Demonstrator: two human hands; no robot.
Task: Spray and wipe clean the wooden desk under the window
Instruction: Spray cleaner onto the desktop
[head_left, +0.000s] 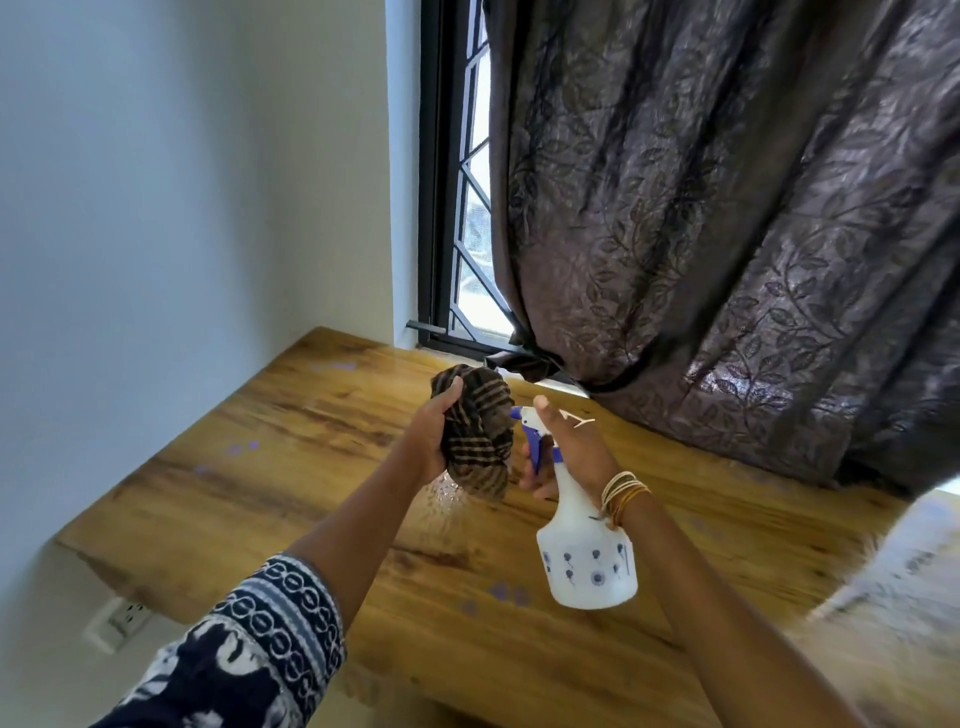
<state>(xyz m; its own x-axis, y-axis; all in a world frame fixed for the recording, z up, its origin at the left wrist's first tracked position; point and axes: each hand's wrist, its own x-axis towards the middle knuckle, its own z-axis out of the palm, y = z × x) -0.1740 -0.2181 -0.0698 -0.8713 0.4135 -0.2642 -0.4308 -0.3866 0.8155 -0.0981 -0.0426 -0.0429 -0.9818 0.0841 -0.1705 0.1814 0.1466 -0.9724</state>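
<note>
1. Head view: the wooden bench (270, 467) lies under the window (470, 208), its far edge against the sill.
2. Left hand (434, 441): grip closed round a bunched brown striped cloth (478, 431), held in the air above the bench, just short of the window.
3. Right hand (566, 457): grip wrapped round the neck of a white spray bottle (587, 551), fingers at the blue trigger (532, 447). The nozzle points toward the cloth, just beside it.
4. Fine droplets (447, 496) show below the cloth, over the bench surface.
5. Bangles (623, 496) sit on the right wrist; a patterned dark sleeve (249, 660) covers the left upper arm.
6. A dark leaf-patterned curtain (727, 234) hangs across the window's right part, its gathered hem reaching the sill.
7. A wall socket (122, 618) sits below the bench, far from the window.
</note>
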